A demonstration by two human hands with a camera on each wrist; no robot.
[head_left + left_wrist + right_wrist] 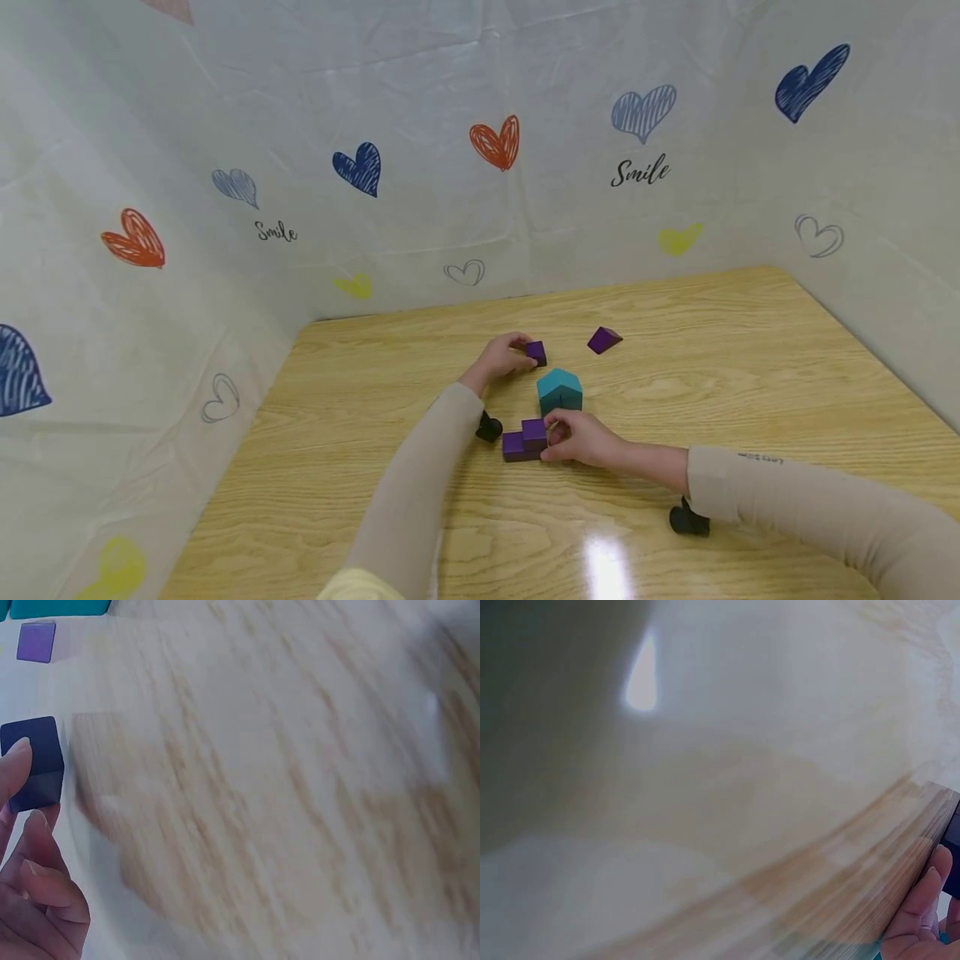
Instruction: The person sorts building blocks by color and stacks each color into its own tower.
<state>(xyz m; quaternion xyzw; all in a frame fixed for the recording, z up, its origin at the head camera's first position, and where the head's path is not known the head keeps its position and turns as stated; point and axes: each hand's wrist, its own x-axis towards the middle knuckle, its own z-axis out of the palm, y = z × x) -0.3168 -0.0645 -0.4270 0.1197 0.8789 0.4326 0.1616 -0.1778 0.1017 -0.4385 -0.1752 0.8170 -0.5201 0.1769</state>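
Observation:
My left hand pinches a small purple cube between thumb and fingers, behind the other blocks. In the left wrist view that cube looks nearly black, with the thumb across its side. Closer to me, my right hand holds the right end of a small purple stack: an upper purple block on a longer lower purple block. Its fingertips show against a dark block at the edge of the right wrist view. Just behind the stack stands a teal block shape with a peaked top.
A purple wedge-shaped block lies alone toward the back of the wooden table. White cloth printed with hearts rises behind the table and at both sides. Black wrist cameras hang below the sleeves.

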